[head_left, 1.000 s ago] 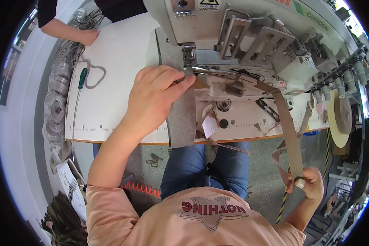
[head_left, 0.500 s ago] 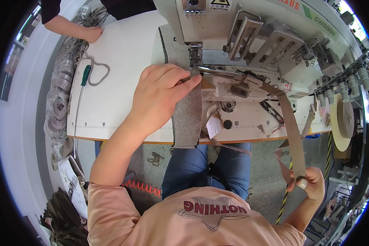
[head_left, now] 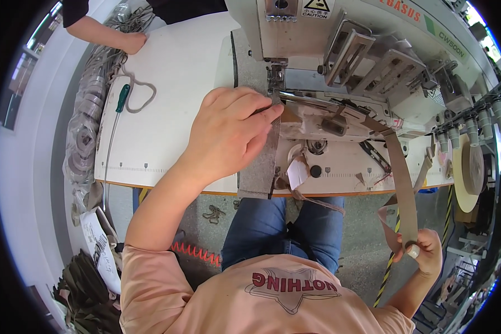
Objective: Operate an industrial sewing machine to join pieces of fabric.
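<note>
Beside the presser foot [head_left: 275, 78] of a large white sewing machine [head_left: 295, 42], my left hand [head_left: 224, 131] rests on a long grey fabric strip [head_left: 256, 181]. Its fingers are bent and pressed together at the fabric's right edge; the fingertips are partly hidden. The strip lies lengthwise, its near end at the table's front edge. At the lower right, my right hand [head_left: 426, 250] pinches a beige tape [head_left: 404, 189] between thumb and fingers. That tape runs up to a metal guide [head_left: 312, 99] leading to the presser foot.
A green-handled screwdriver [head_left: 123, 99] lies on the white table [head_left: 156, 111] at left, near plastic-wrapped rolls [head_left: 84, 125]. Another person's hand [head_left: 133, 43] rests at the far left. Snips [head_left: 375, 156] lie right of the machine bed. Tape reels [head_left: 468, 167] stand at far right.
The whole view has shifted slightly, moving the scene rightward in the picture. My left hand stays by the presser foot with its fingers slightly rearranged. My right hand still holds the tape.
</note>
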### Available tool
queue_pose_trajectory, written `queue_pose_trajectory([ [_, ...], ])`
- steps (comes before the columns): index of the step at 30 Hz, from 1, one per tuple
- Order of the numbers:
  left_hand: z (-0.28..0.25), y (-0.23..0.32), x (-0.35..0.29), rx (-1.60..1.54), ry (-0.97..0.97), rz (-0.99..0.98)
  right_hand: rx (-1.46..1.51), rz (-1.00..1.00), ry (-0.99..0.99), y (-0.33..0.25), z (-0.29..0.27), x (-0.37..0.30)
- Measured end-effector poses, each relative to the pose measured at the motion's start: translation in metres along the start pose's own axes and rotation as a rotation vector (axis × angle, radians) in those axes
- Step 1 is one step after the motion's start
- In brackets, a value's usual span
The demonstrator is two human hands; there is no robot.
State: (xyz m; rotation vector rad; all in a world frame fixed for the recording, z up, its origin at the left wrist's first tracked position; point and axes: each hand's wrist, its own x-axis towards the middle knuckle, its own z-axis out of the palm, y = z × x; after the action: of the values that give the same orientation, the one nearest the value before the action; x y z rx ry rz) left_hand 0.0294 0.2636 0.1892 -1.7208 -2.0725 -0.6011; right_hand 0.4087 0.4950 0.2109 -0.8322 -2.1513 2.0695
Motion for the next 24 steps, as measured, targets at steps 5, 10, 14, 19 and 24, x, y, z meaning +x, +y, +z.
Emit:
queue_pose_trajectory([
  [5,0.0045,-0.0021,-0.0026,0.017,0.006,0.0,-0.016,-0.01,0.004,0.0008,0.0002,0.0015],
  [10,0.0068,-0.0008,-0.0017,0.036,0.013,-0.017,-0.004,-0.017,-0.001,0.0002,-0.0004,0.0041],
  [14,0.0069,-0.0012,-0.0028,0.022,0.024,-0.012,0.006,-0.03,0.005,0.002,-0.0008,0.0055],
  [19,0.0067,-0.002,-0.0029,-0.011,0.03,-0.016,-0.038,-0.01,-0.027,-0.0035,-0.0016,0.0076],
  [24,0.0057,-0.002,-0.0027,-0.021,0.058,-0.02,-0.017,-0.011,-0.01,-0.0005,-0.0013,0.0054],
])
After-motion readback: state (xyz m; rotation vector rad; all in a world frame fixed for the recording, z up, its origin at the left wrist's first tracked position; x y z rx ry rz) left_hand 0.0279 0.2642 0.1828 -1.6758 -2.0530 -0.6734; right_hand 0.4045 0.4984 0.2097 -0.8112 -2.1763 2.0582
